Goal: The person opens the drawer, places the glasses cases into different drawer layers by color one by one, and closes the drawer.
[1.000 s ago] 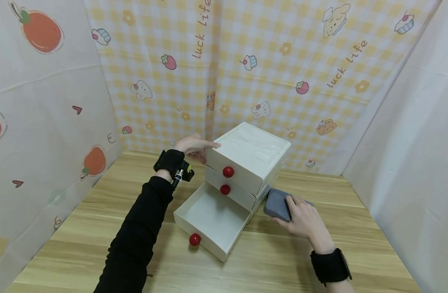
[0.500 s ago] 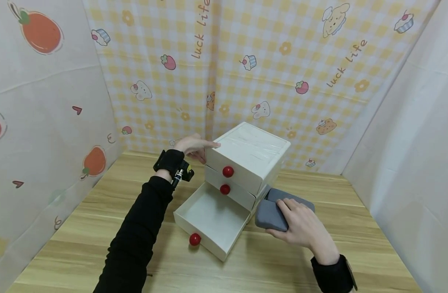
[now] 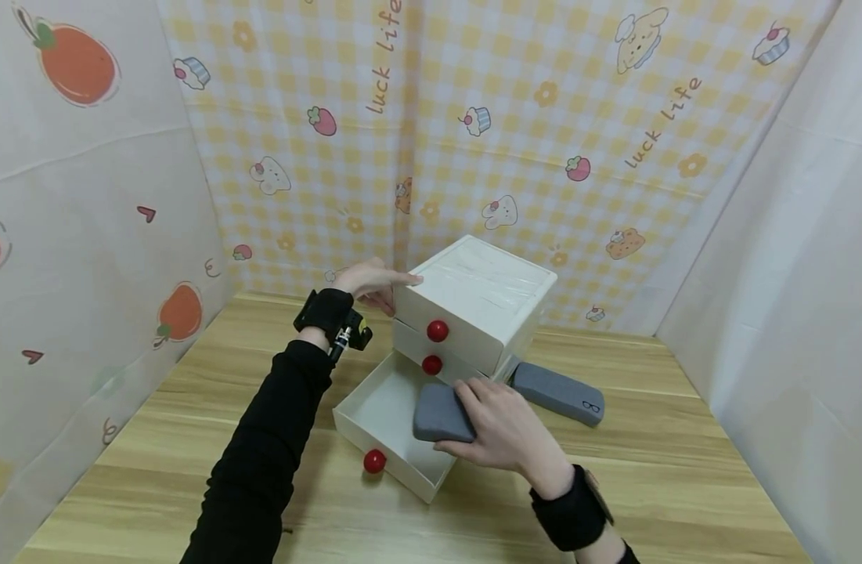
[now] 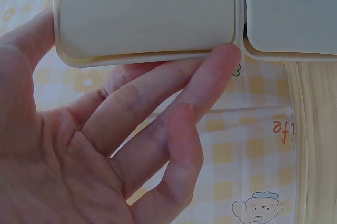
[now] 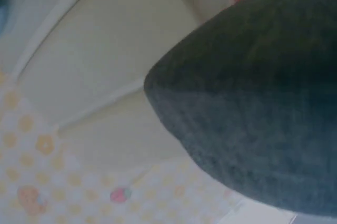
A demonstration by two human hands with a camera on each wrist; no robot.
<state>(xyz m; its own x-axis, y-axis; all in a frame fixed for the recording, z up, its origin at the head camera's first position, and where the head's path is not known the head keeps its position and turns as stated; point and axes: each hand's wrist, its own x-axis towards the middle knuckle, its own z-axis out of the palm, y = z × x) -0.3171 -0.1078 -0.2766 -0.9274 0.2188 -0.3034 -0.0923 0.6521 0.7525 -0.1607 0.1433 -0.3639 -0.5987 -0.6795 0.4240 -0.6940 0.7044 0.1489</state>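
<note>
A white drawer cabinet [image 3: 483, 282] stands on the table, its bottom drawer [image 3: 367, 399] pulled far out. My left hand [image 3: 370, 282] rests at the cabinet's upper left, thumb on the top edge and fingers against the side; the left wrist view shows these fingers mostly extended. Over the bottom drawer, my right hand [image 3: 504, 427] grips a grey glasses case [image 3: 441, 413], which fills much of the right wrist view. Whether the case touches the drawer floor cannot be told. A second grey glasses case [image 3: 557, 392] with a glasses print lies right of the cabinet.
Red round knobs [image 3: 374, 461] stick out from the drawer fronts. The middle drawer [image 3: 411, 343] sits nearly in line with the top one. Patterned cloth [image 3: 487, 164] hangs behind and at both sides of the wooden table [image 3: 670, 454].
My right hand has lifted the glasses case from beside the other one and moved it left, over the bottom drawer. The second case is now uncovered. My left hand has stayed put.
</note>
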